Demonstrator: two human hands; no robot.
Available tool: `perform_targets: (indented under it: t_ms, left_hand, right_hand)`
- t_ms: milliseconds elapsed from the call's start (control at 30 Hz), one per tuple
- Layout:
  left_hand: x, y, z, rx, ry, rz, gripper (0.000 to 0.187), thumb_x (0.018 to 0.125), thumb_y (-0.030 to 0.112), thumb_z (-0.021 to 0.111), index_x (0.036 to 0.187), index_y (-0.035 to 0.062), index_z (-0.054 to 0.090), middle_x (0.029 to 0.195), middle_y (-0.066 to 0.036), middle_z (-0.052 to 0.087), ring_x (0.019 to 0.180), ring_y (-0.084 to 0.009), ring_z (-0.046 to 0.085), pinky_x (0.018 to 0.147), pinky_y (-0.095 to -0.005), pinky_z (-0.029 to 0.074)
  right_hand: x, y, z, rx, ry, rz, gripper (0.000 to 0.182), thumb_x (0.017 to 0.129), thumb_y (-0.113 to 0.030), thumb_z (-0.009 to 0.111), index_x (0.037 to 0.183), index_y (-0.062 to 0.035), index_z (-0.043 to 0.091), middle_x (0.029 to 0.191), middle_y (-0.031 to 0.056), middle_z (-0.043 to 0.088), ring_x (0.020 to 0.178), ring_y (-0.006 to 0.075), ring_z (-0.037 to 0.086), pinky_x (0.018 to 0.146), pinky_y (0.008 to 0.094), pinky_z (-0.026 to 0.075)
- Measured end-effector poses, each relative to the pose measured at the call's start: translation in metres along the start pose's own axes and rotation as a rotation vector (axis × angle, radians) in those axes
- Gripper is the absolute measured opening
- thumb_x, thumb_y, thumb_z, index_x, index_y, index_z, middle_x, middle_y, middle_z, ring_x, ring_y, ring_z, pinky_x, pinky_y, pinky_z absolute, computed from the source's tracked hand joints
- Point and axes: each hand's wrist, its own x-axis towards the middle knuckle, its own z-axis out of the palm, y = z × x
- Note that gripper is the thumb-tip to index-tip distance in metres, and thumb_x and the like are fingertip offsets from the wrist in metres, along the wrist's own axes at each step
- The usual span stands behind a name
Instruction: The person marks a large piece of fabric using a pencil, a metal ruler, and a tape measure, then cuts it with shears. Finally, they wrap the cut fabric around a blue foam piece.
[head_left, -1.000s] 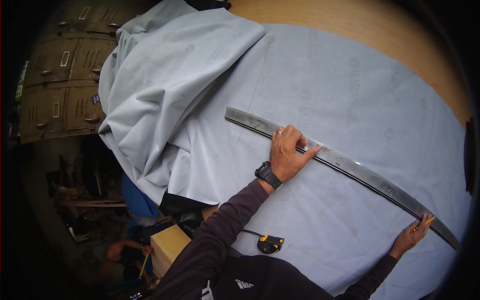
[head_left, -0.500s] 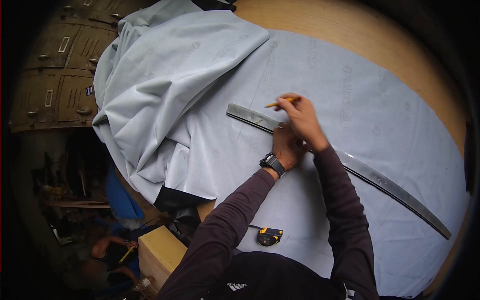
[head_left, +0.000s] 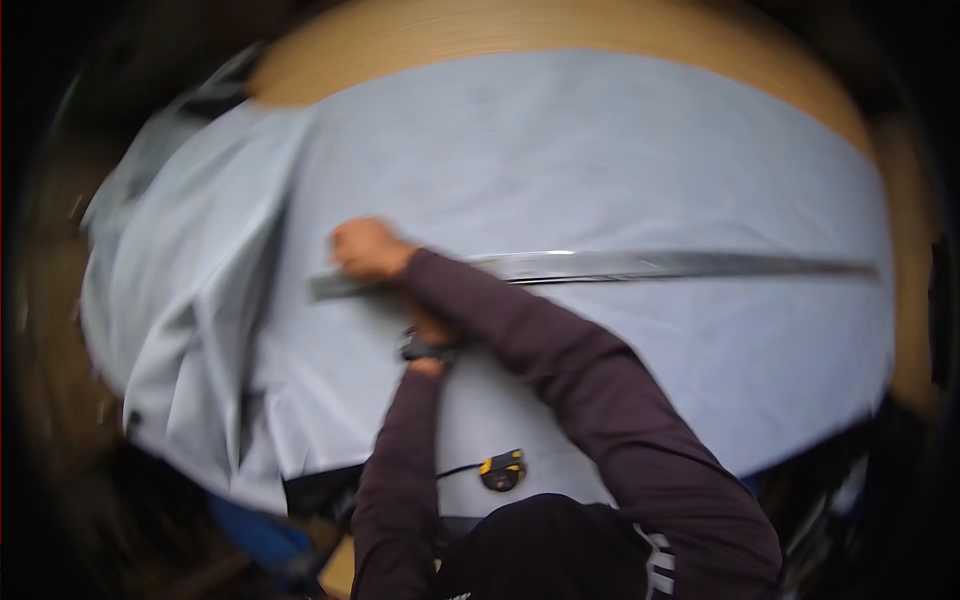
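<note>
Wooden tabletop [head_left: 560, 25]: visible beyond the metal strip [head_left: 650, 265], past the edge of a grey sheet [head_left: 620, 150].
Metal strip: lies across the sheet, which bunches in folds beyond the strip's left end.
Right hand [head_left: 368, 248]: over that end, blurred, fingers apparently curled; cannot tell whether they pinch anything.
Left hand [head_left: 430, 326]: on the strip's near side, partly hidden by the right forearm [head_left: 510, 310]; grip cannot be told.
Tape measure [head_left: 502, 470]: nearer the wearer than the strip.
Handwork: seemingly close work at the strip's end; calls for keeping it steady.
</note>
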Motion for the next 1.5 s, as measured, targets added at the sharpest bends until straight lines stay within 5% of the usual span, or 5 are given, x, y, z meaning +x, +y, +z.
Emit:
perform_targets:
  t_ms: [167,433,567,933,1500]
  left_hand:
    - [0.052,0.099,-0.063,0.038,0.482,-0.053,0.039,0.081,0.018,0.086,0.061,0.0094,0.054,0.08,-0.003,0.059,0.083,-0.0263,0.054,0.077,-0.041,0.038]
    - [0.051,0.105,-0.065,0.077,0.461,-0.098,0.056,0.082,0.03,0.09,0.062,0.0098,0.042,0.074,-0.002,0.045,0.081,-0.024,0.043,0.078,-0.0393,0.036]
    - [0.053,0.122,-0.068,0.005,0.474,-0.196,0.038,0.084,0.03,0.088,0.08,0.0068,0.059,0.078,-0.003,0.048,0.085,-0.0218,0.048,0.082,-0.0386,0.039]
    - [0.015,0.142,-0.119,0.424,0.092,0.331,0.053,0.081,0.038,0.087,0.111,0.0036,0.059,0.123,-0.019,0.061,0.113,-0.0375,0.058,0.099,-0.0485,0.045]
    - [-0.292,0.206,-0.161,0.021,0.167,-0.379,0.062,0.081,0.06,0.082,0.101,0.0038,0.064,0.077,-0.019,0.071,0.072,-0.0371,0.073,0.066,-0.0448,0.056]
  right_hand:
    - [-0.076,0.022,-0.112,-0.217,-0.023,0.121,0.03,0.079,-0.029,0.064,0.084,-0.0029,0.077,0.088,0.0247,0.074,0.087,0.0421,0.073,0.081,0.0495,0.057]
    - [-0.351,0.086,-0.367,-0.157,0.155,0.609,0.025,0.092,-0.02,0.059,0.085,0.0006,0.071,0.081,0.0077,0.075,0.072,0.0135,0.066,0.07,0.033,0.055]
    - [-0.465,0.089,-0.438,-1.427,0.223,0.403,0.017,0.092,-0.017,0.064,0.084,-0.0052,0.073,0.078,0.0149,0.071,0.078,0.0355,0.065,0.073,0.0462,0.05]
    - [-0.599,-0.006,-0.184,-0.061,1.154,0.603,0.022,0.107,-0.015,0.056,0.119,0.0003,0.066,0.097,0.0148,0.075,0.094,0.0202,0.072,0.087,0.0331,0.054]
    - [-0.615,-0.07,-0.079,0.078,1.203,0.366,0.026,0.11,-0.015,0.051,0.125,0.0035,0.06,0.105,0.0123,0.071,0.101,0.0199,0.067,0.099,0.0345,0.05]
